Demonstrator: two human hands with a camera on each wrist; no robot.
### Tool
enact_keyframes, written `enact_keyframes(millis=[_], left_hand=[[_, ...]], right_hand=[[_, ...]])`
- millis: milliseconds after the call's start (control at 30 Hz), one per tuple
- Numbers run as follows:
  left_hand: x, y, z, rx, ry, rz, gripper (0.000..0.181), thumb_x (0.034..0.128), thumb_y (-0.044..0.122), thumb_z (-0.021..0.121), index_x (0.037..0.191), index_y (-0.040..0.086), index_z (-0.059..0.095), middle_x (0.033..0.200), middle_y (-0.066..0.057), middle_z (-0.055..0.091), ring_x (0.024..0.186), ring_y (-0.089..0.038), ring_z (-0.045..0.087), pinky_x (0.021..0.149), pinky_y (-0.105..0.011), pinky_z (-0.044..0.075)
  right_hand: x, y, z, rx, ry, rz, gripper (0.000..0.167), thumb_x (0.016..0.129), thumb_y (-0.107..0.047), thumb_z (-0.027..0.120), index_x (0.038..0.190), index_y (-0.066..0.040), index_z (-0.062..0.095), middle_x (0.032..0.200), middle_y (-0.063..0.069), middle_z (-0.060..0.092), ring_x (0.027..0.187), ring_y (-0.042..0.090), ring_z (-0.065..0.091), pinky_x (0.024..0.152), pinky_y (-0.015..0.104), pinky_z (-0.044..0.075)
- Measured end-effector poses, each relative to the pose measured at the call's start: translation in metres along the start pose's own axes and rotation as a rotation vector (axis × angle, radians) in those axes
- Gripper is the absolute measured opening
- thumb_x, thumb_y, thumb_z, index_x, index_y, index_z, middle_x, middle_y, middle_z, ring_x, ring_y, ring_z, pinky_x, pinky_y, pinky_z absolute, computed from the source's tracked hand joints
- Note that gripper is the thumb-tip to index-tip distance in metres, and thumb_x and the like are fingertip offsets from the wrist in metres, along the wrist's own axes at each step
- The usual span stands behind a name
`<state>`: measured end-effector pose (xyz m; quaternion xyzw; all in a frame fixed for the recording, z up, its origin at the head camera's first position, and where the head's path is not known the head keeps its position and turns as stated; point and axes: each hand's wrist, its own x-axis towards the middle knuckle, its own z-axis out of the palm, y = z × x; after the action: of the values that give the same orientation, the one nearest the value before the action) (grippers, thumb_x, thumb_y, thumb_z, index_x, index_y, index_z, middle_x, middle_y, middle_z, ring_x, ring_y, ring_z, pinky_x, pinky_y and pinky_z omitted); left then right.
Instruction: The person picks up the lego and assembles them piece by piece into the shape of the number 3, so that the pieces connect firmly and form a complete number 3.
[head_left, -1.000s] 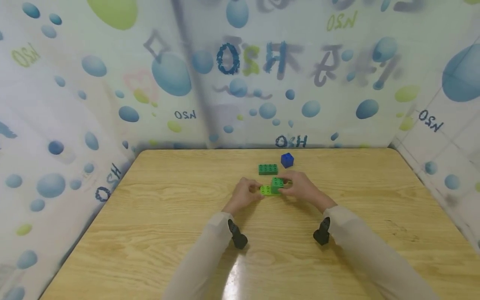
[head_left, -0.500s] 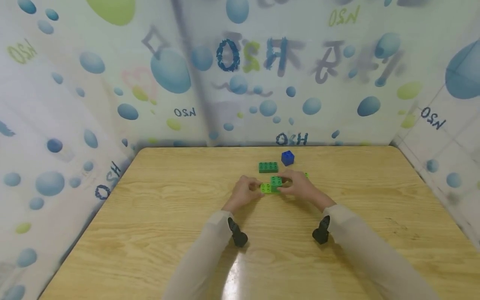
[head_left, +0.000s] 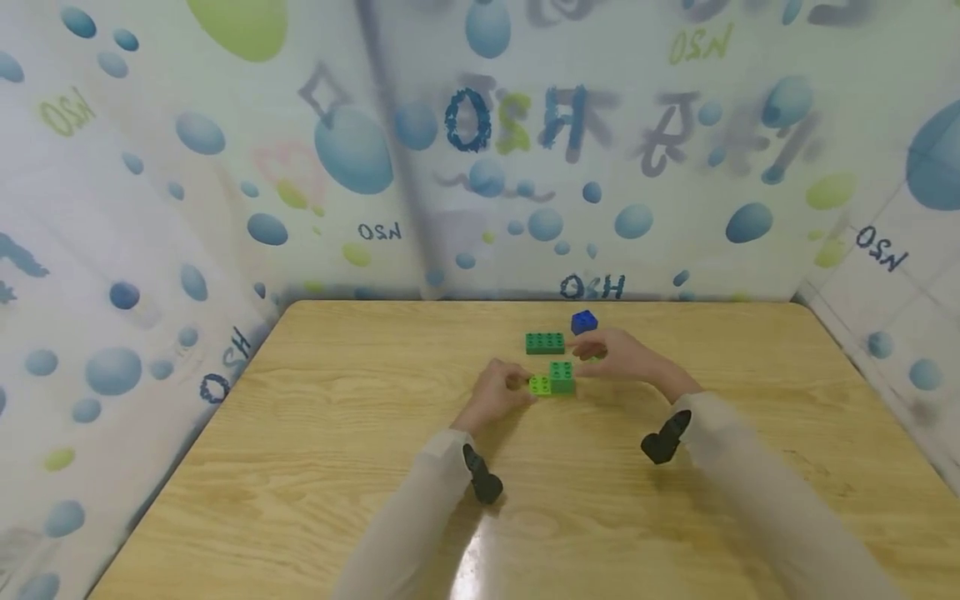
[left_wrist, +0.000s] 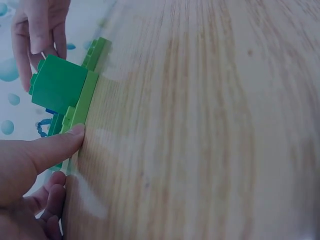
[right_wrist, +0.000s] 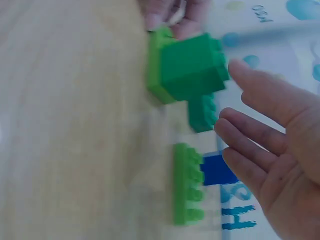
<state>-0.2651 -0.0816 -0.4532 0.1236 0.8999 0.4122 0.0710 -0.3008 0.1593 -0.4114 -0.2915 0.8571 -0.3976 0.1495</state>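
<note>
Long off-white sleeves (head_left: pixel 408 512) end in plain cuffs (head_left: pixel 442 450), each beside a knobbed black camera (head_left: pixel 487 486).

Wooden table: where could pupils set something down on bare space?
The tabletop is bare left of the left hand, right of the right hand, and between the sleeves. Crowded: around the hands, with the green block on a lime brick, the eight-stud dark green brick, blue brick and second lime brick.

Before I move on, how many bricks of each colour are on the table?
Lime green: 2, the base brick and the separate studded brick
Mid green: 1, the cube-shaped brick on the base
Dark green: 1, the long brick
Blue: 1, the far brick
Total: 5
</note>
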Motion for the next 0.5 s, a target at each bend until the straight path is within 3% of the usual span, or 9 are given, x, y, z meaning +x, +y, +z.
enact_keyframes(millis=[200, 500], left_hand=[[0.0, -0.002, -0.001, 0.011, 0.009, 0.004, 0.035, 0.0762, 0.017, 0.075, 0.109, 0.008, 0.066, 0.101, -0.005, 0.05, 0.09, -0.018, 0.047, 0.078, -0.032, 0.041], [0.0, -0.001, 0.001, 0.034, 0.01, -0.005, 0.035, 0.0758, 0.017, 0.076, 0.108, 0.008, 0.067, 0.101, -0.004, 0.051, 0.087, -0.016, 0.046, 0.076, -0.029, 0.039]], right_hand=[[0.02, -0.004, -0.011, -0.006, 0.016, 0.013, 0.046, 0.088, -0.01, 0.062, 0.128, 0.006, 0.048, 0.12, 0.026, 0.053, 0.109, 0.037, 0.052, 0.087, 0.046, 0.044], [0.046, 0.003, -0.005, -0.064, 0.083, 0.061, 0.043, 0.087, -0.01, 0.063, 0.126, 0.005, 0.051, 0.121, 0.025, 0.053, 0.11, 0.037, 0.05, 0.088, 0.047, 0.042]])
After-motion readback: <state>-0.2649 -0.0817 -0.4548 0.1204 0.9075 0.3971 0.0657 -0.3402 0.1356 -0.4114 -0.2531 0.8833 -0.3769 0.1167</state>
